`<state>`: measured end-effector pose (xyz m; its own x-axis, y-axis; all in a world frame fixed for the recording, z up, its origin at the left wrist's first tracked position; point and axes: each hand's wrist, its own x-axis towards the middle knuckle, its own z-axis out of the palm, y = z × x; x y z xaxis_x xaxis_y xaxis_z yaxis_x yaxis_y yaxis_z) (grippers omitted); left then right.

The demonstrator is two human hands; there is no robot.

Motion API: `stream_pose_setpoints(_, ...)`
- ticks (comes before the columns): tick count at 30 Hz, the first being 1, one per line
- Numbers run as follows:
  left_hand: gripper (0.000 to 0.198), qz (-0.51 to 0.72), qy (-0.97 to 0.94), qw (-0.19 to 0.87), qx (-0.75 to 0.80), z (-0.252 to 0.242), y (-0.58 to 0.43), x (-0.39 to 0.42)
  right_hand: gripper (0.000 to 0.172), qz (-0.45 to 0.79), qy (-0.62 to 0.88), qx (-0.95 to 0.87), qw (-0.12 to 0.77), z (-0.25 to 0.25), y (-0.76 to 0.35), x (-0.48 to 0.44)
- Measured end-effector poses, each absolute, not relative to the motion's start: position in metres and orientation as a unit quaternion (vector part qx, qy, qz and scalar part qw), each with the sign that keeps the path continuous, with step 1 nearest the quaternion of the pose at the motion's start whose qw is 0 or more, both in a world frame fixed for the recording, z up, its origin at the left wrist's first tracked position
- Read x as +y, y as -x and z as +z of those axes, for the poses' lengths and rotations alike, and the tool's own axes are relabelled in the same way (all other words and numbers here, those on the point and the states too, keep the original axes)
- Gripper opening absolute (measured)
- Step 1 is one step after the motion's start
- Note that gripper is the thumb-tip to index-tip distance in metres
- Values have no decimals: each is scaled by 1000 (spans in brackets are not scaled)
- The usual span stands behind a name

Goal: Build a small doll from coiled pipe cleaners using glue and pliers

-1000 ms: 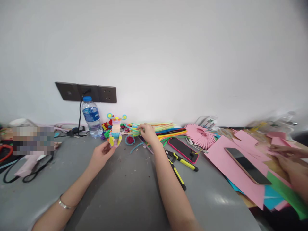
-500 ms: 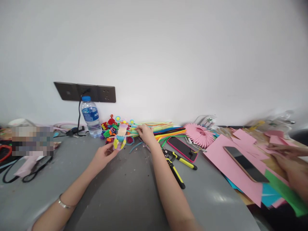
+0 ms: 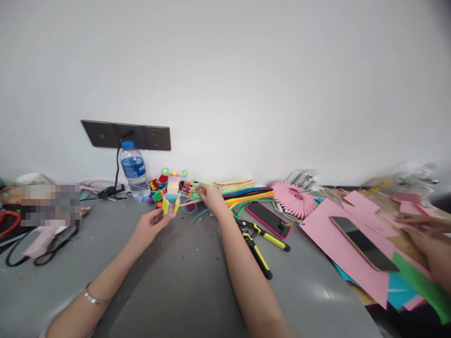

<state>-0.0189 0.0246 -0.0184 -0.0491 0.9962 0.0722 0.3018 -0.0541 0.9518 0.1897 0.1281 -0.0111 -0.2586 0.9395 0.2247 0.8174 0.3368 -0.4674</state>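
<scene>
A small pastel figure of pipe cleaners, with yellow feet and two round blue-and-yellow pieces at the top, stands upright in the fingers of my left hand. The fingers grip it low down, just above the grey table. My right hand reaches over the near ends of a bundle of long coloured pipe cleaners. Its fingers are bent together among the strands, and what is between them is hidden. Behind the figure lies a heap of small bright curled pieces.
Yellow-black pliers and a pink-edged phone lie right of my right arm. A water bottle stands by the wall. Farther right are a pleated pink ring, pink paper, another phone and another person's hand.
The figure has turned more upright and shifted slightly left in my left hand, and its top shows more plainly. My right hand stays at the pipe cleaner bundle.
</scene>
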Motion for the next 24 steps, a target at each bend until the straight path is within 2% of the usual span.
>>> stream_pose_setpoints(4,48,445,-583,375,567,-22,19,25,36,117,573,-781,219,-11,-187,128)
stream_pose_setpoints(9,47,436,-601,364,562,-26,20,26,24,94,609,-760,207,-13,-181,131)
stream_pose_setpoints(14,47,422,-617,367,553,-30,21,26,33,71,630,-746,202,-11,-175,134)
stream_pose_setpoints(19,49,399,-639,399,522,-34,24,26,21,75,609,-765,195,-10,-179,135)
stream_pose_setpoints(24,45,328,-669,450,493,-23,30,25,21,81,602,-770,197,-11,-185,137)
